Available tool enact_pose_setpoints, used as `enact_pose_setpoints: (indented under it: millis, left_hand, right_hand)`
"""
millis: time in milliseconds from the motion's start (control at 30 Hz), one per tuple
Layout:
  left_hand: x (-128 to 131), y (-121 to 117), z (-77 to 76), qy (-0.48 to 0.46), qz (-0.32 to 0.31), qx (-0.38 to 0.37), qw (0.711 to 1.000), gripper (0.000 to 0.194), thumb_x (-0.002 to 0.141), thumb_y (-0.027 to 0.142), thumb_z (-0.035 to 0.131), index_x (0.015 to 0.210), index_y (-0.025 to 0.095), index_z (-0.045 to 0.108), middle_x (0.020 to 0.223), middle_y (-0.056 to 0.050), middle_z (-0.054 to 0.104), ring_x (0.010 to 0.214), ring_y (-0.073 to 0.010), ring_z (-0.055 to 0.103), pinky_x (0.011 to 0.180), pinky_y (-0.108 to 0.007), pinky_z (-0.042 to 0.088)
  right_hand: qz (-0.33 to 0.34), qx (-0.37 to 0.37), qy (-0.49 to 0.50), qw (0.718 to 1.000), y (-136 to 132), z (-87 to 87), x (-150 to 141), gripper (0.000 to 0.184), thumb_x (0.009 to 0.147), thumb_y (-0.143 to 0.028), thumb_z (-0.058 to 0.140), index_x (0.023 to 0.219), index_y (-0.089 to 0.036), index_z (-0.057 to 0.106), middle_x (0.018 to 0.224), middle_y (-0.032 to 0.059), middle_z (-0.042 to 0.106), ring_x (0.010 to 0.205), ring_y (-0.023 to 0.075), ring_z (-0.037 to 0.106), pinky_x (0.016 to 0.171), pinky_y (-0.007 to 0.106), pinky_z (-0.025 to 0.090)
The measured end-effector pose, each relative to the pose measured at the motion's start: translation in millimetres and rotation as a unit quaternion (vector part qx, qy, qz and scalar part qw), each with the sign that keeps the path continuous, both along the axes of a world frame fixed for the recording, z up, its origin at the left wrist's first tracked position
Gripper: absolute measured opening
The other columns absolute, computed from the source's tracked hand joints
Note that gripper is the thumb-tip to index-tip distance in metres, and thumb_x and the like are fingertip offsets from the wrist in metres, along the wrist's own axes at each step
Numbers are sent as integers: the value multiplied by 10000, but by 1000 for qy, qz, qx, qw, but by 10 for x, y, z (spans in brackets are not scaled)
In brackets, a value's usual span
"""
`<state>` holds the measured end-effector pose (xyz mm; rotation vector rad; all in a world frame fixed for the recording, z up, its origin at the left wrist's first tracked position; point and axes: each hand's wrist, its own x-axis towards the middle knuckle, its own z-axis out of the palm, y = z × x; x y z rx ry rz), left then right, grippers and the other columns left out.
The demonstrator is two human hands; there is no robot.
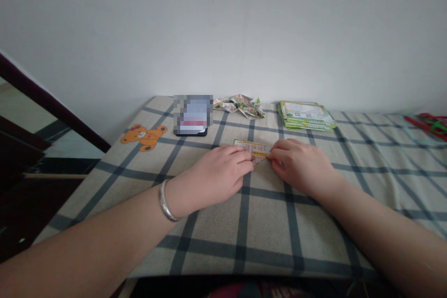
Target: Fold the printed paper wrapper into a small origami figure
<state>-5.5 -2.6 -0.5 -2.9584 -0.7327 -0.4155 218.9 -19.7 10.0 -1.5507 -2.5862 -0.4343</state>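
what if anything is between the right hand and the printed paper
Nothing visible: the right hand has its fingertips at the right end of the printed paper, the left hand on its left part. The phone, folded pieces and card stack lie farther back.

Pale wall facing you, plaid cloth before you, orange cartoon bear on your left, blurred-screen phone right of it, dark sloping rail far left, red and green objects far right.

Head-worn view, facing forward, down at hands.
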Motion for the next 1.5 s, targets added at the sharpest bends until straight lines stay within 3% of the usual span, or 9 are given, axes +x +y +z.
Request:
enact_pose_setpoints:
  millis: [200, 467, 700, 867, 1067, 1267, 1500]
  left_hand:
    - [12, 9, -5, -6, 3, -11, 1000, 194, 889, 161, 506, 1029, 170, 639, 1134, -69, 639, 1172, -229, 532, 1056, -416, 415]
    - [0, 9, -9, -29, 5, -16, 999, 182, 920, 220, 500, 1020, 171, 643, 1161, -77, 618, 1138, -229, 546, 1034, -418, 429]
    - [-10, 39, -30, -35, -3, -31, 999, 180, 918, 239, 527, 1038, 175, 644, 1146, -57, 624, 1107, -205, 553, 1020, -392, 439]
    - [-26, 69, -38, -30, -9, -33, 999, 178, 910, 218, 531, 1042, 176, 644, 1161, -57, 632, 1124, -203, 554, 1024, -385, 438]
    - [-44, 76, -20, -41, -17, -50, 998, 244, 889, 221, 571, 1125, 190, 624, 1178, -34, 640, 1146, -195, 544, 1091, -390, 378]
    - [-44, 87, -39, -54, -13, -54, 997, 252, 892, 223, 572, 1135, 196, 633, 1181, -27, 653, 1129, -187, 558, 1131, -416, 317]
    - [-23, 87, -19, -90, 15, -69, 993, 187, 887, 255, 614, 1068, 225, 647, 1054, 3, 683, 1006, -176, 593, 962, -370, 433]
  right_hand:
    - [-15, 4, -10, 1000, 0, -6, -32, 157, 873, -208, 517, 795, -188, 652, 819, 32, 643, 721, 169, 585, 522, 297, 313]
    - [10, -11, 8, 1000, 40, -40, 8, 151, 869, -142, 517, 801, -170, 650, 837, 43, 636, 784, 184, 600, 647, 302, 412]
    - [-18, 28, -13, 999, 41, -43, 70, 119, 860, -168, 546, 790, -185, 640, 833, 39, 677, 730, 189, 610, 591, 306, 396]
    - [62, 106, 17, 992, 99, -58, 143, 114, 885, -241, 585, 931, -203, 682, 1169, 28, 678, 961, 234, 607, 884, 379, 430]
    - [84, 94, 21, 992, 84, -21, 147, 192, 902, -231, 581, 1062, -232, 687, 1111, 13, 705, 990, 234, 607, 850, 374, 450]
    - [106, 98, 35, 989, 79, -28, 139, 172, 918, -225, 558, 1006, -204, 703, 1014, 32, 726, 972, 236, 623, 815, 367, 462]
    - [176, 95, 108, 974, 77, -58, 132, 154, 931, -259, 544, 989, -195, 672, 1035, 26, 721, 992, 206, 627, 854, 338, 473]
